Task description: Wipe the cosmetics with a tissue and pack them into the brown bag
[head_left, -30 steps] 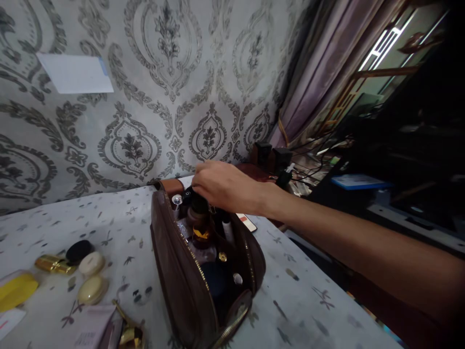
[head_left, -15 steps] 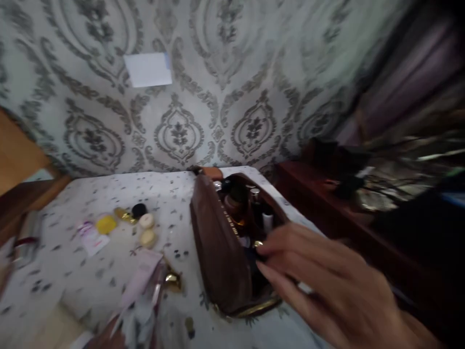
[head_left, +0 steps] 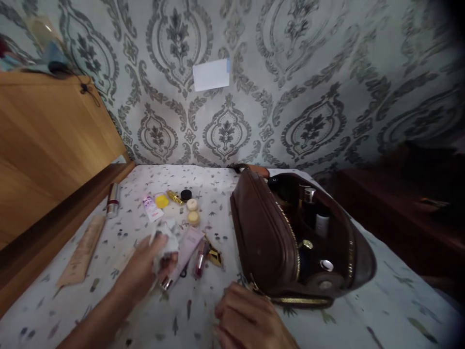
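Observation:
My left hand (head_left: 150,257) is closed around a crumpled white tissue (head_left: 170,237), above the table left of a pink tube (head_left: 189,242). My right hand (head_left: 247,317) is curled shut at the near left corner of an open brown cosmetic bag (head_left: 261,232); anything inside its fingers is hidden. Bottles and a white-capped container (head_left: 321,224) stand in the bag, along with a gold-coloured cap (head_left: 307,244). Between hand and bag lie a lip gloss tube (head_left: 200,261) and a small gold-coloured item (head_left: 215,257).
Farther back lie a yellow item (head_left: 162,200), a gold tube (head_left: 175,197), a black round lid (head_left: 186,194) and two cream-coloured round pieces (head_left: 193,217). A beige tube (head_left: 83,252) rests near the wooden edge at left. Patterned wall stands behind the white printed cloth (head_left: 170,174).
The view has swung left. My right hand has come out of the bag's opening to its near left corner. My left hand has moved forward over the table with the tissue.

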`<state>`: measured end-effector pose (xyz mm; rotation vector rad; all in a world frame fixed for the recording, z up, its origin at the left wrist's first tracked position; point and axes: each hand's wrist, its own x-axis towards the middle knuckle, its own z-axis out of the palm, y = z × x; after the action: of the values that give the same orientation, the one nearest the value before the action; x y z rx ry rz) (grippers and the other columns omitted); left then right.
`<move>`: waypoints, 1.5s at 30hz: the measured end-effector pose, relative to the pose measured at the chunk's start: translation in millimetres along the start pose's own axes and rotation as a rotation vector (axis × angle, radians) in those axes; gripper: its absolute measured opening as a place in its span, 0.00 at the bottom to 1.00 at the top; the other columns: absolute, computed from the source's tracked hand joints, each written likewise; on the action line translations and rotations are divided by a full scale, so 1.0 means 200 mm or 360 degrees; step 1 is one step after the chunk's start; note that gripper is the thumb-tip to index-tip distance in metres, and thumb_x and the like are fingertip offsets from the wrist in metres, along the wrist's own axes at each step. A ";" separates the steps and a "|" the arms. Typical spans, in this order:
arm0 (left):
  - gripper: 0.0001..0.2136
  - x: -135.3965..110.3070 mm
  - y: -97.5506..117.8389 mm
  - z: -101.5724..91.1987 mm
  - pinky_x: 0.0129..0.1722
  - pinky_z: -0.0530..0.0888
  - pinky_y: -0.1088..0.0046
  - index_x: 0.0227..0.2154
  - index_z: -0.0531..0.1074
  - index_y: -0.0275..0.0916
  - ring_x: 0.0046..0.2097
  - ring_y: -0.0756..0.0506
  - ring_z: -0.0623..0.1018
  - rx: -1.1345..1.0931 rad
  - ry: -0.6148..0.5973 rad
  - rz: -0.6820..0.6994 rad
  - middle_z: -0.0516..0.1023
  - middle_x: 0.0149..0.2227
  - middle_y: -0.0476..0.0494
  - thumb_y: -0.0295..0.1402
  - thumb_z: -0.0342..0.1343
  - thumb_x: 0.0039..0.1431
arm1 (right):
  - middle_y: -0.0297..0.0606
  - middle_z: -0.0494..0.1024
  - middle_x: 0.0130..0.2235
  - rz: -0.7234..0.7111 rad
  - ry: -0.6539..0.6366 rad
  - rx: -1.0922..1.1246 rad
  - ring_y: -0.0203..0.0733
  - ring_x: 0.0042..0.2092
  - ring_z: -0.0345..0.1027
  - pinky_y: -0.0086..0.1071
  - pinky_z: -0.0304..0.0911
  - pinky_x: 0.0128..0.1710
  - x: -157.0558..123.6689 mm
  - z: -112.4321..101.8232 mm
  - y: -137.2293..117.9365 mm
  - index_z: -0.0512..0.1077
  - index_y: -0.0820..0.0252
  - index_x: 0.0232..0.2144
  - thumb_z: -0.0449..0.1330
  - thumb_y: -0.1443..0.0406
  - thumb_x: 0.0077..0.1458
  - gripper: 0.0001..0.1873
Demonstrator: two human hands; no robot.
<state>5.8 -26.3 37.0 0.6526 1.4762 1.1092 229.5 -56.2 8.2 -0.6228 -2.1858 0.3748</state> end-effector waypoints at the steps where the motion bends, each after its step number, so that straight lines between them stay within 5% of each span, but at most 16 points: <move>1: 0.26 0.04 0.05 -0.03 0.26 0.71 0.70 0.27 0.68 0.40 0.25 0.46 0.74 0.0149 0.0032 0.0150 0.74 0.23 0.48 0.58 0.65 0.38 | 0.37 0.74 0.27 0.0043 0.0006 0.0043 0.36 0.30 0.66 0.29 0.60 0.27 0.01 0.02 -0.01 0.67 0.60 0.25 0.54 0.72 0.62 0.13; 3: 0.23 0.14 0.17 -0.09 0.29 0.73 0.67 0.30 0.69 0.39 0.29 0.43 0.76 0.0578 0.0118 0.0550 0.76 0.26 0.43 0.58 0.51 0.52 | 0.36 0.74 0.26 0.0152 -0.0014 0.0140 0.36 0.30 0.66 0.28 0.60 0.28 0.02 0.06 -0.02 0.67 0.60 0.25 0.54 0.72 0.62 0.13; 5: 0.23 0.27 0.27 -0.16 0.39 0.76 0.63 0.34 0.69 0.39 0.36 0.40 0.78 0.1363 0.0297 0.1051 0.79 0.33 0.39 0.51 0.36 0.62 | 0.35 0.73 0.25 0.0260 -0.0024 0.0227 0.36 0.30 0.67 0.27 0.60 0.29 0.03 0.08 -0.04 0.67 0.60 0.24 0.54 0.72 0.62 0.13; 6: 0.22 0.34 0.31 -0.18 0.46 0.74 0.59 0.38 0.69 0.38 0.43 0.37 0.78 0.1508 0.0348 0.1133 0.79 0.39 0.36 0.48 0.36 0.63 | 0.34 0.73 0.25 0.0308 -0.0018 0.0268 0.36 0.30 0.67 0.27 0.60 0.30 0.03 0.10 -0.05 0.67 0.60 0.23 0.54 0.72 0.61 0.14; 11: 0.22 0.65 0.36 -0.22 0.63 0.56 0.45 0.53 0.64 0.31 0.65 0.29 0.61 0.1980 0.0270 0.1216 0.65 0.62 0.20 0.38 0.47 0.58 | 0.33 0.71 0.23 0.0536 0.0040 0.0392 0.35 0.29 0.66 0.27 0.59 0.29 0.05 0.16 -0.06 0.64 0.59 0.20 0.54 0.68 0.62 0.16; 18: 0.20 0.78 0.29 -0.20 0.59 0.56 0.40 0.47 0.67 0.31 0.60 0.25 0.65 0.2132 0.0163 0.1057 0.71 0.55 0.19 0.40 0.52 0.57 | 0.32 0.69 0.21 0.0778 0.0118 0.0449 0.34 0.26 0.63 0.27 0.57 0.26 0.00 0.25 -0.01 0.64 0.60 0.18 0.54 0.62 0.62 0.20; 22: 0.23 0.71 0.31 -0.20 0.63 0.50 0.42 0.47 0.65 0.32 0.63 0.25 0.61 0.1883 0.0211 0.1043 0.68 0.57 0.21 0.46 0.55 0.55 | 0.31 0.66 0.21 0.0900 0.0122 0.0537 0.33 0.25 0.59 0.27 0.56 0.26 -0.03 0.25 0.00 0.64 0.60 0.18 0.54 0.60 0.63 0.22; 26: 0.24 0.50 0.28 -0.17 0.53 0.69 0.54 0.43 0.67 0.35 0.51 0.33 0.74 0.1425 0.0140 0.0936 0.76 0.45 0.33 0.54 0.47 0.58 | 0.33 0.72 0.26 0.0886 0.0200 0.0656 0.34 0.28 0.66 0.26 0.61 0.28 -0.04 0.23 0.00 0.72 0.61 0.26 0.56 0.62 0.62 0.13; 29: 0.28 0.25 0.18 -0.07 0.36 0.75 0.64 0.34 0.69 0.36 0.34 0.41 0.78 0.1121 -0.0152 0.0760 0.76 0.32 0.40 0.58 0.38 0.60 | 0.41 0.76 0.42 0.0843 0.0330 0.0766 0.37 0.37 0.72 0.26 0.67 0.31 -0.04 0.23 0.00 0.73 0.58 0.48 0.58 0.64 0.61 0.14; 33: 0.25 -0.02 0.00 0.10 0.24 0.69 0.73 0.28 0.70 0.37 0.24 0.48 0.71 0.0380 -0.0773 0.0233 0.71 0.21 0.47 0.58 0.52 0.54 | 0.48 0.68 0.57 0.0825 0.0438 0.0692 0.42 0.48 0.71 0.32 0.72 0.39 -0.05 0.25 -0.01 0.62 0.53 0.63 0.61 0.61 0.61 0.29; 36: 0.22 -0.11 -0.09 0.16 0.28 0.73 0.71 0.29 0.73 0.39 0.30 0.44 0.76 0.0323 -0.0701 0.0243 0.76 0.26 0.45 0.56 0.56 0.53 | 0.49 0.69 0.55 0.0806 0.0474 0.0528 0.47 0.52 0.69 0.37 0.71 0.45 -0.06 0.25 -0.01 0.62 0.57 0.63 0.65 0.59 0.57 0.34; 41: 0.22 -0.13 -0.11 0.15 0.54 0.71 0.64 0.40 0.77 0.41 0.55 0.36 0.75 0.0822 -0.0434 0.0479 0.81 0.45 0.40 0.55 0.51 0.59 | 0.47 0.73 0.50 0.0802 0.0557 0.0441 0.47 0.50 0.70 0.37 0.71 0.46 -0.06 0.24 0.01 0.69 0.59 0.55 0.66 0.61 0.55 0.26; 45: 0.23 -0.14 -0.14 0.16 0.55 0.71 0.63 0.39 0.76 0.39 0.53 0.36 0.76 0.0888 -0.0336 0.0829 0.81 0.43 0.38 0.52 0.44 0.64 | 0.44 0.75 0.45 0.0867 0.0608 0.0358 0.45 0.46 0.71 0.37 0.69 0.46 -0.04 0.23 0.00 0.71 0.61 0.50 0.65 0.66 0.53 0.21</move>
<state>48.6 -53.4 25.9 1.5640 1.4715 0.9600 198.7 -63.2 -25.2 -1.0642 -1.5639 0.7097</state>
